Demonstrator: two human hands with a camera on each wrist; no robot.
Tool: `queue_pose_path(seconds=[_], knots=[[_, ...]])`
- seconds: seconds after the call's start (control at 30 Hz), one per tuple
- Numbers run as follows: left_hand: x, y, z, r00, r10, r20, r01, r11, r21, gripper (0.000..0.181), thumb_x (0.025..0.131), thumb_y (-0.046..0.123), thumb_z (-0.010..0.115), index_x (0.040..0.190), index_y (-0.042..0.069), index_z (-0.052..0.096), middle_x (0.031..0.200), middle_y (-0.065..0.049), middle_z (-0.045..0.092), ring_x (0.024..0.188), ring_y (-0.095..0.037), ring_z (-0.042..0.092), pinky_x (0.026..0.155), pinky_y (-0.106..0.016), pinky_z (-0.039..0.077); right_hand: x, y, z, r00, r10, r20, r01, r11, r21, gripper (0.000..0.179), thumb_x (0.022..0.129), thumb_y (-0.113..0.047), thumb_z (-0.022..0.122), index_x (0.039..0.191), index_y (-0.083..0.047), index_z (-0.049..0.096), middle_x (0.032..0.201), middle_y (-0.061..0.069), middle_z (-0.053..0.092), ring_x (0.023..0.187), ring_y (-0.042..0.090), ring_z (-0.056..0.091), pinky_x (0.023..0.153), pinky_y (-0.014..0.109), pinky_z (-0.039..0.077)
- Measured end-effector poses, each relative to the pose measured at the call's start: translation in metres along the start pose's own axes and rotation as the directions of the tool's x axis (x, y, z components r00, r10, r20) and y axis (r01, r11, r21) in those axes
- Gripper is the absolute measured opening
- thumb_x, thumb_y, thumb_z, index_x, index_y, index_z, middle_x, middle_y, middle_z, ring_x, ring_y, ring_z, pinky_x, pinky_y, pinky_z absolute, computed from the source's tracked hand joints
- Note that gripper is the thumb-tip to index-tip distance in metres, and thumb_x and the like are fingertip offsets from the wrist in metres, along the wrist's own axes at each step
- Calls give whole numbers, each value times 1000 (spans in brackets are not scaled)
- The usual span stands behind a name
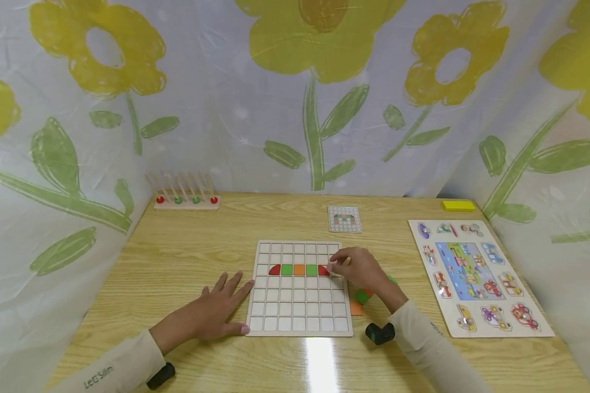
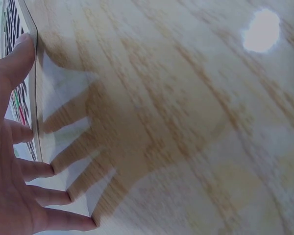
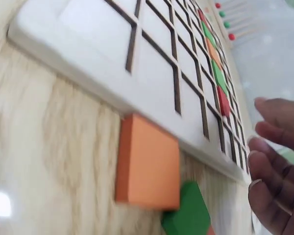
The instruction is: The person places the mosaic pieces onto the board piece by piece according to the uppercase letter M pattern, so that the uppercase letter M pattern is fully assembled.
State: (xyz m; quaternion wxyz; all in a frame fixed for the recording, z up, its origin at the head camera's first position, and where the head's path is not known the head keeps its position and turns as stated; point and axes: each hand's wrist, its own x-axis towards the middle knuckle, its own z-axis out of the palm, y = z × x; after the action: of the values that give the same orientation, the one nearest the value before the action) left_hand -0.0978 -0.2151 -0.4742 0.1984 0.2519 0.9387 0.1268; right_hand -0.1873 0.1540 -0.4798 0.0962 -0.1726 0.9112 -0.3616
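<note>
A pale wooden grid board (image 1: 299,310) lies on the table. One row across it holds a red curved-edge piece (image 1: 275,269), a green square (image 1: 287,269), an orange square (image 1: 299,269), another green square (image 1: 312,270) and a second red curved-edge piece (image 1: 323,270). My left hand (image 1: 216,311) rests with fingers spread, thumb and fingertips against the board's left edge. Over the board's right edge, my right hand (image 1: 359,270) hovers by the second red piece. Its fingers (image 3: 262,164) are loosely bent, and nothing shows between them in the right wrist view.
Loose orange (image 3: 152,166) and green (image 3: 187,210) blocks lie against the board's right side, partly under my right arm. A pattern card (image 1: 344,219) sits behind the board. Farther out are a peg rack (image 1: 187,203), a picture puzzle (image 1: 491,322) and a yellow block (image 1: 458,206).
</note>
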Motion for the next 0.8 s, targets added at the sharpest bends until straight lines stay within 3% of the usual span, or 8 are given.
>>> queue_pose_path(seconds=[0.2,0.5,0.8], knots=[[0,-1,1,1000,6,1,-6,1000,4,97,90,67,58,161,13,21,165,-27,14,146,-60,16,97,-82,30,-6,14,-18,997,-68,-34,68,998,-1,16,96,-27,70,104,-15,78,91,-2,72,71,13,58,66,29,51],[-1,0,0,1000,8,2,-8,1000,2,97,91,66,59,161,13,21,165,-26,14,146,-60,16,98,-82,29,-25,43,-40,995,-85,-55,83,996,-44,20,95,-22,71,108,-8,77,95,4,73,60,9,53,55,26,47],[-1,0,-1,1000,3,-1,-3,1000,16,96,91,66,59,161,12,22,165,-27,15,146,-60,17,98,-81,30,-53,72,-52,995,-81,-65,76,994,-77,21,92,-19,74,109,-8,76,96,3,71,62,4,57,57,25,49]])
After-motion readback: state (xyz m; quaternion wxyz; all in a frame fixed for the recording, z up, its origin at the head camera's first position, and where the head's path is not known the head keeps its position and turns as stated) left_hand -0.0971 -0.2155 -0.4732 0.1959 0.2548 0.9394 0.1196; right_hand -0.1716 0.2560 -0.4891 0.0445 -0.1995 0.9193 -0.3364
